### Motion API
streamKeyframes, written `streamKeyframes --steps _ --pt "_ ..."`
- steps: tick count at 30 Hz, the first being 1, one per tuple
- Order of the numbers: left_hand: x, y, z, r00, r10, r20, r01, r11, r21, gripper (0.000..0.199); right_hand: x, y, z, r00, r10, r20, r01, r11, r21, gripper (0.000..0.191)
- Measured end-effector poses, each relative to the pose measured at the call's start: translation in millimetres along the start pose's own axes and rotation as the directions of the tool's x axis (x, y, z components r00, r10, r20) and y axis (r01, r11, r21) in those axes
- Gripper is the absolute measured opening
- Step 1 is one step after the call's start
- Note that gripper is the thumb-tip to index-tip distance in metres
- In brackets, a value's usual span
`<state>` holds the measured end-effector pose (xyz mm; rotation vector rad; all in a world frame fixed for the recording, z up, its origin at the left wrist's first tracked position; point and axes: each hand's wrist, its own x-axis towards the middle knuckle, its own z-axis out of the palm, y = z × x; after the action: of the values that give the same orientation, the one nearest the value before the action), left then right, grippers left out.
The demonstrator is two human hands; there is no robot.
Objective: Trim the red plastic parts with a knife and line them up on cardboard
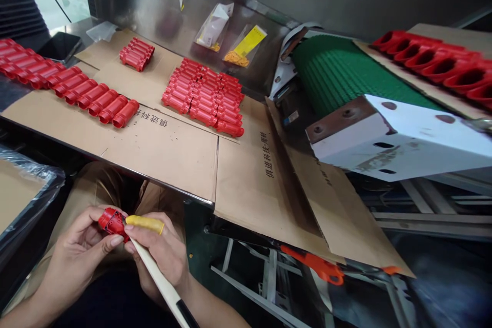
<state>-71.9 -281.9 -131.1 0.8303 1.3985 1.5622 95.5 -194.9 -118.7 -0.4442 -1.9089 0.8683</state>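
Observation:
My left hand (82, 246) is closed round a red plastic tube (112, 221) with dark openings in its side, held low over my lap. My right hand (165, 248) grips a slim white-handled tool (157, 271) like a pen, its tip end at the tube and hidden by my fingers. Near its lower end the handle has a black band. A yellow finger cot (145, 223) covers one finger of the right hand, which meets the red tube. Beyond my hands, a row of red tubes (96, 97) lies on the cardboard-covered table (169, 148).
A stacked block of red tubes (203, 95) and a smaller bundle (137, 54) stand farther back. Green conveyor belt (330, 72) and its white metal frame (407, 133) jut in at right. Orange-handled scissors (315, 264) hang below the table edge. A plastic-lined box (49, 177) stands left.

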Motion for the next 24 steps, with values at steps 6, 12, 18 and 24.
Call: streamKeyframes --steps 6,12,18,24 --pt "-1.3 -0.2 2.9 0.999 -0.02 -0.039 0.02 1.0 0.002 0.012 -2.7 -4.4 -0.5 0.999 -0.017 -0.028 0.016 0.999 -0.037 0.028" --pt "-0.3 4.4 7.9 0.999 0.004 -0.037 -0.004 1.0 -0.002 0.01 1.7 -2.0 -4.0 1.0 -0.017 -0.024 0.018 0.999 0.03 0.02" --pt "0.2 3.4 10.0 0.999 -0.007 -0.04 0.006 1.0 -0.002 0.011 -0.2 -2.3 -3.8 1.0 0.005 -0.008 -0.005 0.999 0.043 0.021" --pt "-2.2 2.6 8.3 0.996 -0.064 -0.069 0.063 0.998 -0.017 0.015 3.3 2.4 -7.7 0.998 0.002 0.06 -0.003 1.0 0.023 0.022"
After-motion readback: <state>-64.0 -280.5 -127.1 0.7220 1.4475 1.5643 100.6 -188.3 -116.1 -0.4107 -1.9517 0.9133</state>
